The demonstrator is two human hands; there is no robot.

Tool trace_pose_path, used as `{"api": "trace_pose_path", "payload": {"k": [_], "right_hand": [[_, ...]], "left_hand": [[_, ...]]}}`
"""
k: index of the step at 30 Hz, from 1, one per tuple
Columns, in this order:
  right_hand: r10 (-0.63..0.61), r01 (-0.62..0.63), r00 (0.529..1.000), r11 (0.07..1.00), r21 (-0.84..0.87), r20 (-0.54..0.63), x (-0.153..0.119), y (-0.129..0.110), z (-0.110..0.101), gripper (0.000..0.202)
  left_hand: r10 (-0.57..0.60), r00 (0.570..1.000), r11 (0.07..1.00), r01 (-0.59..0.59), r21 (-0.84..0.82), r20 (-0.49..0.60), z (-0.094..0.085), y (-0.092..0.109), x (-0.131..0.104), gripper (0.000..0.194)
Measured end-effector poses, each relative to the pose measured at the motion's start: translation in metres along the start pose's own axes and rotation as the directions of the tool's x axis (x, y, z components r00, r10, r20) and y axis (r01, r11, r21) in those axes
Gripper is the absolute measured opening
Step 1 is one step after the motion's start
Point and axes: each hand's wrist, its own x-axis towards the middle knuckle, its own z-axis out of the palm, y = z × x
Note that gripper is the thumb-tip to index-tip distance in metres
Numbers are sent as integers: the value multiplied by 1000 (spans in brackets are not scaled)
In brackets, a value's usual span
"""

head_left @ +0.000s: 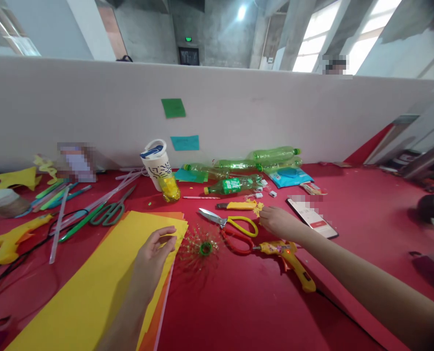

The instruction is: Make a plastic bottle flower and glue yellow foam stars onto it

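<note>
My left hand (154, 258) hovers over the yellow paper sheets (96, 263), its fingers bent and thumb apart, with nothing between them. Beside it on the red table sits a cut bottle top (205, 248), its clear strips fanned out round a green ring. My right hand (273, 223) reaches to a small pile of yellow scraps (257, 206). Its fingertips are pinched down there, and what they hold is hidden. Close by lie a yellow utility knife (236, 206), scissors (231, 229) with one yellow and one red handle, and a yellow hot glue gun (290, 261) with an orange light.
Green plastic bottles (235, 185) lie along the white partition (238, 112). A white cup (156, 165) stands behind a yellow-filled bottle base (170, 189). To the right are a phone (313, 218) and a blue packet (290, 177). Grey scissors (110, 212) and another glue gun (17, 236) lie left.
</note>
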Motion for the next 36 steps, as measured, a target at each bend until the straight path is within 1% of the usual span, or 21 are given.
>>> {"api": "trace_pose_path", "payload": {"k": [2,4,6,7,9,11,13,15,16,17,18,19,20,21,22,26,29,33,36], "right_hand": [[35,-33,999,997,75,-27,1,2,2,17],[105,-90,992,981,172,-75,2,2,-2,19],[204,-158,970,942,296,-133,1,-3,-11,23],[256,-186,954,912,366,-155,1,-8,-17,25],[336,-209,927,831,516,-166,1,-25,-30,28],[350,-187,927,739,647,-133,2,-50,-42,30],[340,-163,936,648,744,-91,5,-77,-51,30],[312,-143,949,568,810,-51,10,-102,-57,27],[292,-131,956,492,861,-22,13,-112,-58,24],[272,-121,962,330,936,29,16,-121,-59,19],[257,-114,964,200,973,60,19,-127,-60,16],[248,-106,966,101,989,78,21,-132,-60,13],[247,-99,965,41,994,86,23,-135,-61,10],[251,-93,965,37,995,81,24,-138,-61,9],[255,-91,964,60,994,73,25,-140,-61,7],[251,-74,968,218,973,18,24,-146,-64,9],[276,-45,960,305,951,-43,21,-153,-66,5],[378,-68,923,344,936,-71,17,-158,-66,9],[385,-69,918,380,922,-90,15,-165,-64,13]], "left_hand": [[26,1000,1000,-26,14,-17,-1,-1,0,34],[76,995,996,-73,51,-67,-3,2,-2,30],[147,980,985,-133,110,-134,-2,9,-7,26],[201,967,974,-180,140,-155,-1,15,-12,23],[315,944,938,-295,183,-95,6,28,-23,17],[391,920,895,-390,217,40,18,41,-35,13],[393,897,872,-434,228,203,32,50,-45,15],[393,873,862,-460,214,290,45,54,-50,17],[372,873,869,-447,212,316,50,55,-51,17],[349,874,876,-433,212,338,54,55,-52,15],[349,869,874,-436,212,350,57,55,-52,12],[345,867,873,-437,217,359,59,54,-53,9],[347,868,871,-439,223,355,60,53,-53,5],[354,869,867,-443,227,346,60,52,-53,4],[359,870,865,-447,230,338,60,51,-53,5],[376,869,863,-455,221,322,60,49,-54,10],[356,878,878,-431,208,320,59,48,-54,11],[271,896,923,-345,170,351,55,46,-56,10],[229,880,937,-316,151,417,53,45,-58,9]]}}
